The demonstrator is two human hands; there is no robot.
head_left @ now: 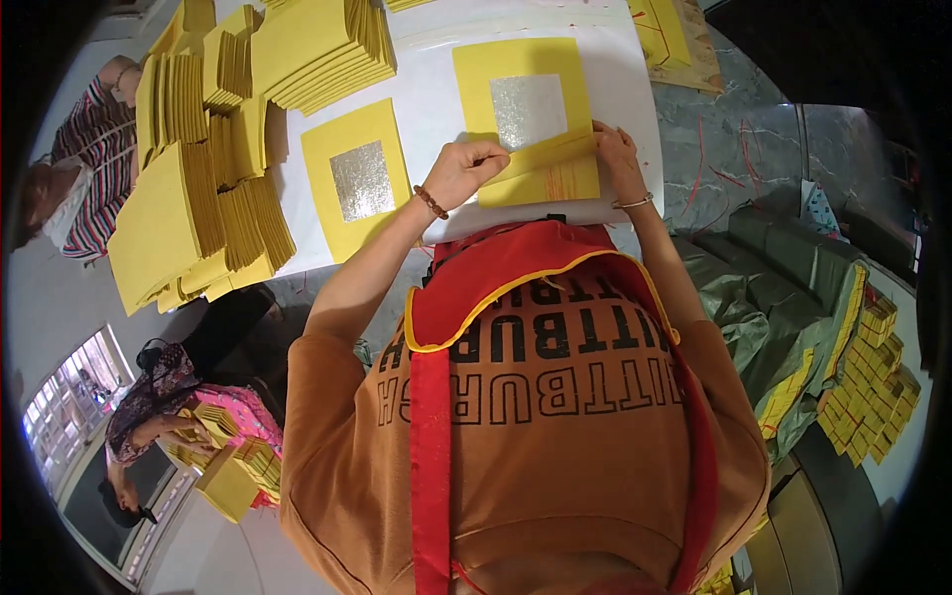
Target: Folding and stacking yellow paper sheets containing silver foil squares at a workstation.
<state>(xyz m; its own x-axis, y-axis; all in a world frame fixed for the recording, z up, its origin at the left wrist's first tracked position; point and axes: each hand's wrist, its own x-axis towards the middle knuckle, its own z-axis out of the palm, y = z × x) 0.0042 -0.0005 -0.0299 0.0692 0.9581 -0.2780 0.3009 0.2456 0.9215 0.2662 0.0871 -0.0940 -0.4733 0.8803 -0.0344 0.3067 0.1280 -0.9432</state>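
On the white table in front of me lies a yellow paper sheet (578, 89) with a silver foil square (516, 104) on it. A narrow yellow flap (545, 157) is lifted across its near part. My left hand (464, 174), wearing a beaded bracelet, pinches the flap's left end with curled fingers. At the flap's right end, my right hand (619, 159) grips the edge, its thumb partly hidden. Reddish marks show on the yellow paper below the flap. Another yellow sheet (319, 149) with a silver square lies flat beside my left forearm.
Tall stacks of folded yellow paper (322, 50) cover the table's left side. Red strings (729, 178) lie on the floor at right, near green sacks (769, 263) and bundled yellow packets (873, 387). Two other people are at left, one handling yellow paper stacks (223, 481).
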